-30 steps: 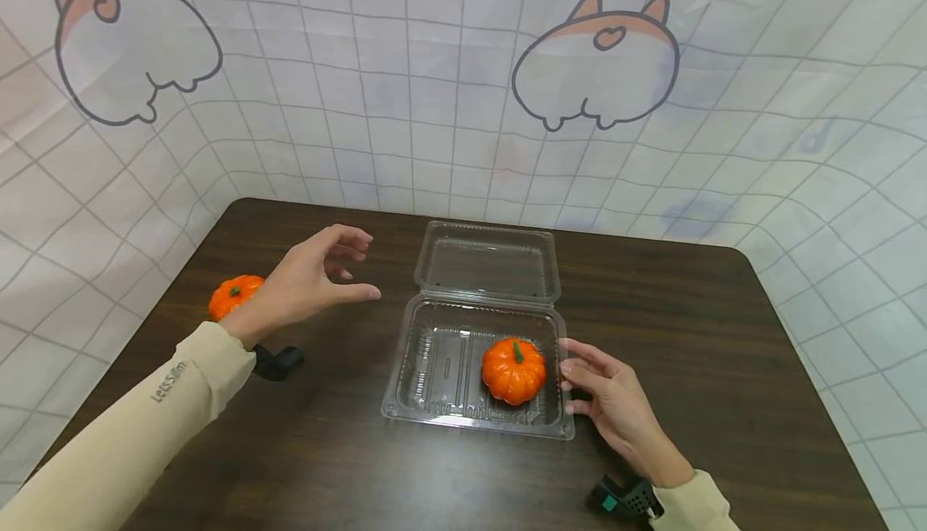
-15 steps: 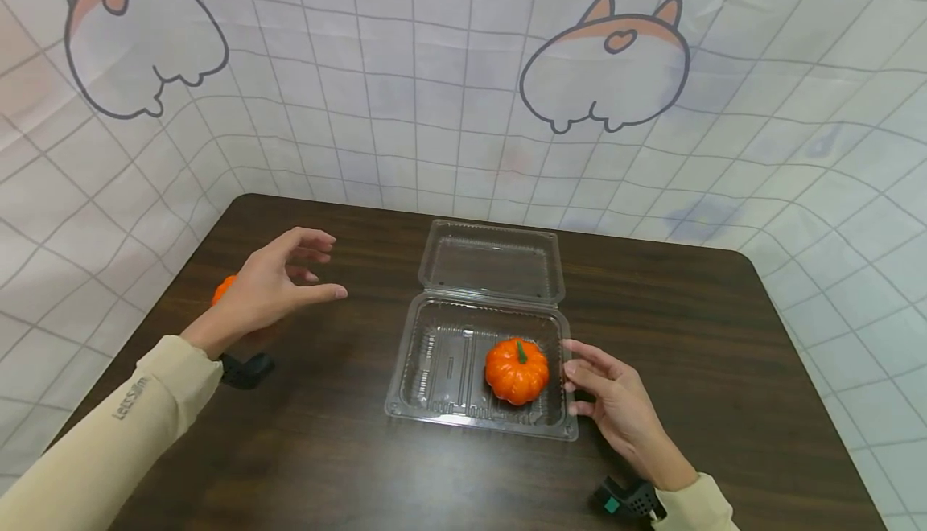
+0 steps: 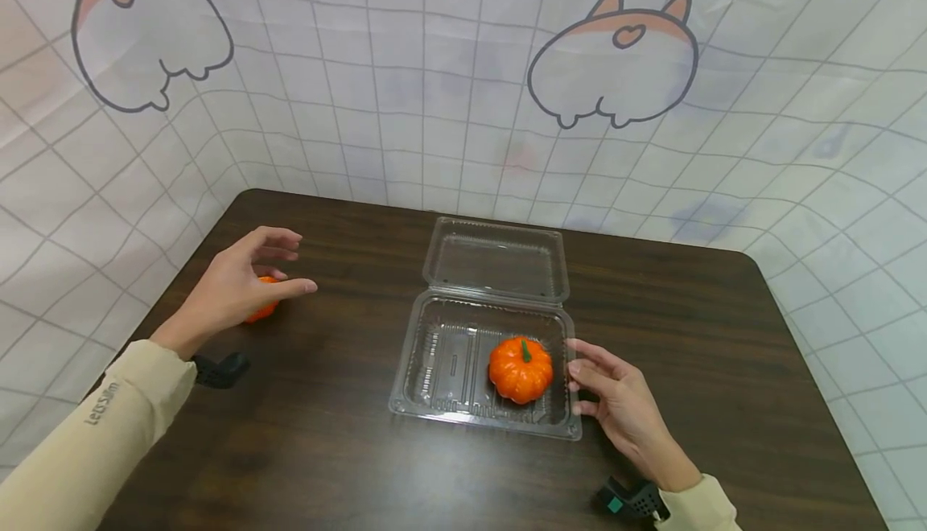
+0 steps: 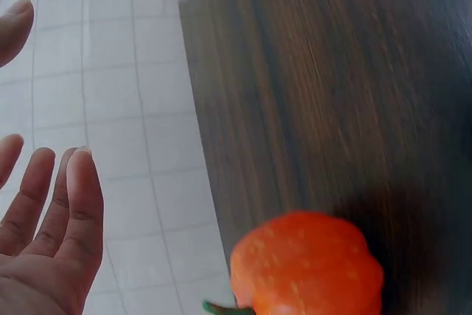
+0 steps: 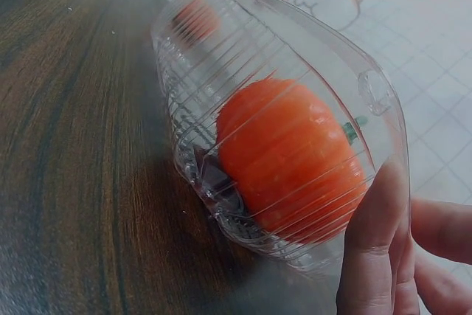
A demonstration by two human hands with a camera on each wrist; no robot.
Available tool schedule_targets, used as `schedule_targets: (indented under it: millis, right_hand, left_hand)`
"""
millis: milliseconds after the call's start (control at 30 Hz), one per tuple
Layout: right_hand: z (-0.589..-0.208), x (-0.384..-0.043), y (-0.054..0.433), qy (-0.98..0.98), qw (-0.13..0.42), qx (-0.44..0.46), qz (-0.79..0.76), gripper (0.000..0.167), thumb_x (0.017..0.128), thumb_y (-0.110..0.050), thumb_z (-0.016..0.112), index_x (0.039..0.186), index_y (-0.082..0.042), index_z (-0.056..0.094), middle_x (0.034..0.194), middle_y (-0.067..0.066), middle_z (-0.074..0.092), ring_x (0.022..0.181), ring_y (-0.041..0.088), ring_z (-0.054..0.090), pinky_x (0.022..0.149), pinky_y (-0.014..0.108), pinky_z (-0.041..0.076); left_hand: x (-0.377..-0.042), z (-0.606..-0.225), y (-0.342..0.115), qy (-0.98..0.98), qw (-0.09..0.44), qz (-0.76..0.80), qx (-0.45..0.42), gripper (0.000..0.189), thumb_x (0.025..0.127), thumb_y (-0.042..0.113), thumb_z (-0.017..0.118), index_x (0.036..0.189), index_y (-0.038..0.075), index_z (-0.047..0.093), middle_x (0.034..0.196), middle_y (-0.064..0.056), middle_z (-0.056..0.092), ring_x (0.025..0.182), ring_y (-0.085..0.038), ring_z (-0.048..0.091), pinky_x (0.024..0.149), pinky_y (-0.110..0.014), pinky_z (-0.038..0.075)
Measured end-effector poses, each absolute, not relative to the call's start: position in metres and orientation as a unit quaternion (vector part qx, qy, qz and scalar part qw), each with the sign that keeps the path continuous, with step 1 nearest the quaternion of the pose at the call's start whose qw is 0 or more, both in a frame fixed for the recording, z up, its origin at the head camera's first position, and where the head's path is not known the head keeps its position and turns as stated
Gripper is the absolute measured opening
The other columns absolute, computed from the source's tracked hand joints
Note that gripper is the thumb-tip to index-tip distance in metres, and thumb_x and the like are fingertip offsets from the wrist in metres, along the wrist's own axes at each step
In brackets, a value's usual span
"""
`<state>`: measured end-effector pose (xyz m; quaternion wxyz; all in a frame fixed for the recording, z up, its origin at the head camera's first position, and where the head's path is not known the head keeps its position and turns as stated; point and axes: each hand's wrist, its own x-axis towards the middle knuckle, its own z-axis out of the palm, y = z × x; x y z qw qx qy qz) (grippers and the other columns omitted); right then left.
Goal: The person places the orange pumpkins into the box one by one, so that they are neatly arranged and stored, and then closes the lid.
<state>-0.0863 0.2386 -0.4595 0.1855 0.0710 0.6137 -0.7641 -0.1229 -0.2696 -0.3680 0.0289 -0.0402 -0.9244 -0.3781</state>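
Observation:
A small orange pumpkin point(image 3: 520, 372) with a green stem sits in the right part of a clear plastic clamshell container point(image 3: 445, 390), whose lid point(image 3: 496, 261) lies folded back. My right hand point(image 3: 619, 398) pinches the container's right rim. In the right wrist view, fingers point(image 5: 370, 245) lie on both sides of that rim, beside the pumpkin point(image 5: 287, 156). My left hand point(image 3: 232, 286) hovers at the left of the table, thumb and fingers spread. Behind it is a second orange pumpkin point(image 3: 262, 310), partly hidden; the left wrist view shows this pumpkin point(image 4: 310, 267) apart from the fingers.
The dark wood table point(image 3: 348, 458) has rounded back corners. White grid-patterned cloth point(image 3: 405, 113) with cartoon animals rises behind and at both sides. Each wrist wears a black device, such as the right wrist camera point(image 3: 630, 499).
My left hand has moved left, passing over the second pumpkin, which now shows between thumb and fingers in the head view. My right hand has stayed at the container's rim.

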Motion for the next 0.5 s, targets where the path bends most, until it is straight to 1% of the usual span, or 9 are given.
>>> schedule_targets:
  millis: [100,133,233,300,367,400,433,500]
  right_hand:
    - [-0.46,-0.086,0.239,0.615,0.185,0.069,-0.764,0.034,0.1,-0.013,0.068,0.133,-0.023,0.067,0.093,-0.01,0.072,0.077,0.006,0.067,0.061,0.024,0.061]
    - [-0.461,-0.086,0.239,0.615,0.185,0.069,-0.764,0.034,0.1,-0.013,0.068,0.133,-0.023,0.066,0.093,-0.01,0.072,0.077,0.006,0.068,0.061,0.024,0.061]
    - [-0.461,-0.086,0.239,0.614,0.184,0.068,-0.765,0.034,0.1,-0.013,0.068,0.132,-0.023,0.067,0.093,-0.01,0.072,0.077,0.006,0.068,0.061,0.024,0.061]
    - [-0.461,-0.087,0.239,0.613,0.184,0.068,-0.765,0.033,0.1,-0.013,0.068,0.132,-0.023,0.067,0.092,-0.009,0.072,0.076,0.006,0.068,0.06,0.024,0.061]
    - [-0.461,-0.087,0.239,0.613,0.183,0.067,-0.765,0.033,0.1,-0.013,0.068,0.132,-0.022,0.067,0.092,-0.009,0.072,0.076,0.006,0.068,0.061,0.024,0.061]
    - [-0.461,-0.087,0.239,0.614,0.183,0.066,-0.765,0.033,0.1,-0.013,0.068,0.132,-0.022,0.067,0.092,-0.009,0.072,0.076,0.006,0.068,0.061,0.023,0.061]
    - [-0.461,-0.087,0.239,0.613,0.183,0.065,-0.766,0.033,0.1,-0.013,0.068,0.132,-0.022,0.066,0.092,-0.009,0.072,0.076,0.006,0.068,0.061,0.023,0.062]
    - [-0.462,-0.087,0.239,0.613,0.183,0.063,-0.766,0.033,0.101,-0.013,0.068,0.132,-0.022,0.066,0.092,-0.009,0.072,0.076,0.006,0.068,0.061,0.023,0.062]
  left_hand:
    - [-0.122,-0.37,-0.277,-0.927,0.03,-0.373,-0.032,0.069,0.082,0.051,0.084,0.139,0.025,0.054,0.138,0.007,0.059,0.108,0.013,0.053,0.088,-0.003,0.046]
    - [-0.122,-0.371,-0.28,-0.928,0.03,-0.369,-0.029,0.07,0.082,0.051,0.084,0.139,0.025,0.054,0.138,0.006,0.059,0.108,0.013,0.054,0.088,-0.004,0.046]
    - [-0.121,-0.373,-0.286,-0.932,0.023,-0.362,-0.024,0.072,0.083,0.052,0.084,0.141,0.024,0.053,0.141,0.004,0.059,0.117,0.0,0.059,0.088,-0.005,0.046]
    - [-0.12,-0.375,-0.29,-0.933,0.018,-0.358,-0.022,0.074,0.082,0.052,0.084,0.142,0.023,0.052,0.143,0.0,0.058,0.122,-0.015,0.063,0.086,-0.005,0.047]
    - [-0.12,-0.377,-0.294,-0.934,0.016,-0.355,-0.022,0.076,0.082,0.053,0.084,0.142,0.022,0.051,0.144,-0.002,0.057,0.123,-0.029,0.065,0.084,-0.005,0.047]
    - [-0.12,-0.379,-0.296,-0.935,0.016,-0.354,-0.022,0.077,0.081,0.053,0.085,0.143,0.021,0.051,0.145,-0.003,0.057,0.123,-0.032,0.066,0.084,-0.005,0.048]
    - [-0.12,-0.38,-0.299,-0.936,0.017,-0.352,-0.023,0.078,0.081,0.053,0.085,0.143,0.02,0.051,0.145,-0.004,0.056,0.122,-0.034,0.066,0.085,-0.009,0.05]
    - [-0.121,-0.382,-0.302,-0.937,0.021,-0.348,-0.023,0.078,0.081,0.053,0.085,0.143,0.02,0.051,0.145,-0.003,0.056,0.123,-0.034,0.066,0.087,-0.011,0.051]
